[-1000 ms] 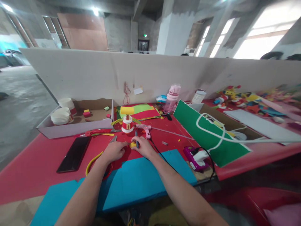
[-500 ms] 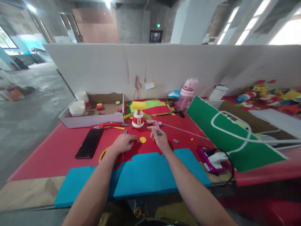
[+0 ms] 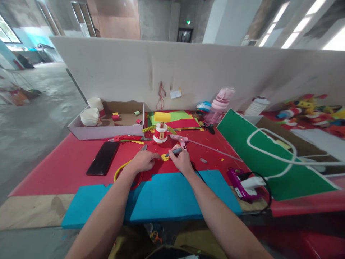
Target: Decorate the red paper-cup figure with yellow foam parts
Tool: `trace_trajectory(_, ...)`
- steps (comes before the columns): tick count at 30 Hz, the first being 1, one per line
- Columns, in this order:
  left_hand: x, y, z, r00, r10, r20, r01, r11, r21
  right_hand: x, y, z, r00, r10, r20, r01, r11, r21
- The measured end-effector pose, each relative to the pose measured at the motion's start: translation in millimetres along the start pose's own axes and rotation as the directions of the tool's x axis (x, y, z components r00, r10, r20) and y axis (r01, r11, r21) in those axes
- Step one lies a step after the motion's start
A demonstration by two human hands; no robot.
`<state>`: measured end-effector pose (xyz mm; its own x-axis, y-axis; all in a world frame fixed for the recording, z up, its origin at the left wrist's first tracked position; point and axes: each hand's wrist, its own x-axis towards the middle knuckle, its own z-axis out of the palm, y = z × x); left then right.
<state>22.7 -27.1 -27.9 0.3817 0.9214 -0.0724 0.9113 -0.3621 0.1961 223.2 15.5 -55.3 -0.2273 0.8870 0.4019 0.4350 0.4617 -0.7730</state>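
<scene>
My right hand (image 3: 181, 160) grips a grey-blue pen (image 3: 176, 151), its tip down on a small yellow paper disc (image 3: 165, 157). My left hand (image 3: 145, 160) rests on the red tabletop, its index finger stretched out to the disc's left edge and the other fingers loosely bent. Beneath that hand lies a pair of scissors (image 3: 120, 170) with yellow and red handles; a blade tip shows beyond the knuckles. Just behind the disc stands a red and white paper-cup figure (image 3: 160, 133) with a yellow roll (image 3: 162, 116) on top and yellow-green folded arms. A pink glue gun (image 3: 182, 140) lies behind my right hand.
Blue foam board (image 3: 167, 201) covers the front edge. Left are a black phone (image 3: 102, 158), a red cutter (image 3: 126, 138) and a box (image 3: 107, 133) with paper cups. Right are a purple power strip (image 3: 242, 185), a green board (image 3: 258, 154) and a white cable (image 3: 292, 154).
The pen in my right hand has swung round and come down onto the yellow disc. My left index finger now meets the disc's edge. The view has shifted slightly.
</scene>
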Motion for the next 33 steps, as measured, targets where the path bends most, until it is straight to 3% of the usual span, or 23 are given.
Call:
trace_trajectory(10, -1.0, 0.5, -0.4, 1.0, -0.005, -0.005, 0.005, 1.0, 0.005, -1.0, 0.1, 2.5, 0.998, -0.027, 0.051, 0.03, 0.998, -0.058)
trace_trajectory(33, -0.6, 2.4, -1.8, 1.0, 0.002, -0.002, -0.002, 0.999, 0.034, 0.2, 3.2, 3.5, 0.999, -0.027, 0.033, 0.029, 0.997, -0.067)
